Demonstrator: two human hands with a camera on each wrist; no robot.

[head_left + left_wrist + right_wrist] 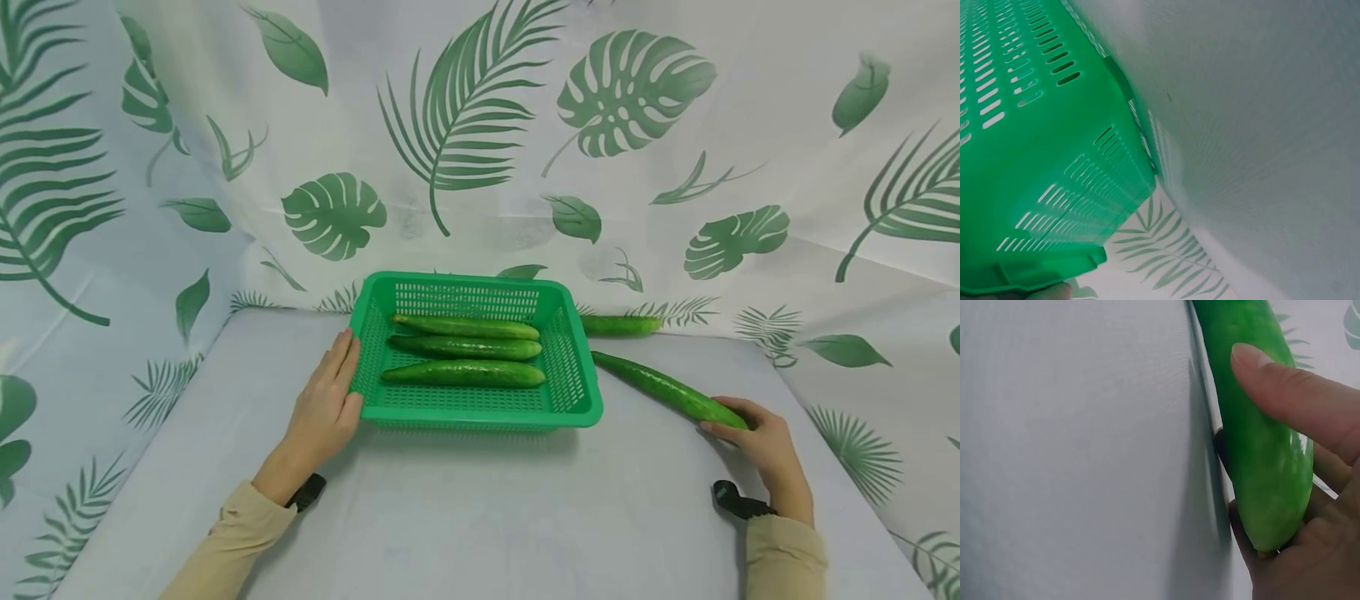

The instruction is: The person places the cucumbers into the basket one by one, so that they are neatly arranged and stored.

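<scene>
A green plastic basket (480,417) stands on the table with three cucumbers (465,373) lying side by side in it. My left hand (324,408) rests against the basket's left side, fingers fairly straight along the rim. In the left wrist view only a fingertip (1052,292) shows, at the rim of the basket (1047,144). To the right, my right hand (765,442) grips the near end of another cucumber (667,390). Its far end points at the basket's right side. The right wrist view shows the thumb (1291,384) over this cucumber (1266,456) and fingers around its other side.
One more cucumber (621,326) lies at the back of the table, behind the basket's right side and partly hidden by it. A white cloth with green leaf prints (480,233) hangs along the back and both sides of the white table (525,517).
</scene>
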